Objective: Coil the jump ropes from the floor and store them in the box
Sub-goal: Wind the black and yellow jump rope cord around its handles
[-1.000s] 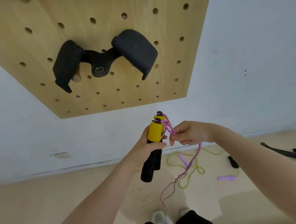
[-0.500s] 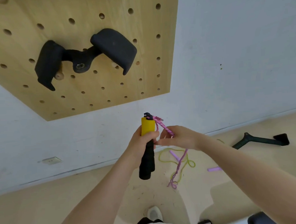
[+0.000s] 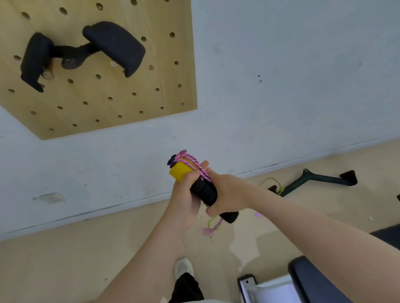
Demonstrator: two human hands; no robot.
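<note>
While both hands work in front of the wall, we find the jump rope handles (image 3: pixel 197 185) held together as one bundle, yellow caps uppermost and black foam grips pointing down and to the right. Our left hand (image 3: pixel 185 198) is curled round the bundle just below the yellow caps, fingers wrapped firmly. Our right hand (image 3: pixel 229 192) is curled round the lower part of the black grips, and the pink cord (image 3: pixel 196 165) runs under its fingers; several turns already lie across the top of the handles. A short tail of cord hangs below the bundle toward the floor (image 3: pixel 61 263), where its end appears to rest in a small tangle.

We judge the cord to be light, thin and limp: it will not hold a shape unaided, and loose turns are likely to slip off the smooth yellow caps. The foam grips look soft and offer good friction, so they are the proper place to take hold, with a thumb pinning the last turn. The handles are rigid and should serve as a core for winding.

A second rope, yellow-green (image 3: pixel 273 184), lies on the floor near the wall beside a dark bar (image 3: pixel 321 179), not yet collected. A pegboard (image 3: pixel 145 96) with a black bracket hangs above. We cannot identify the box with certainty in this view.
</note>
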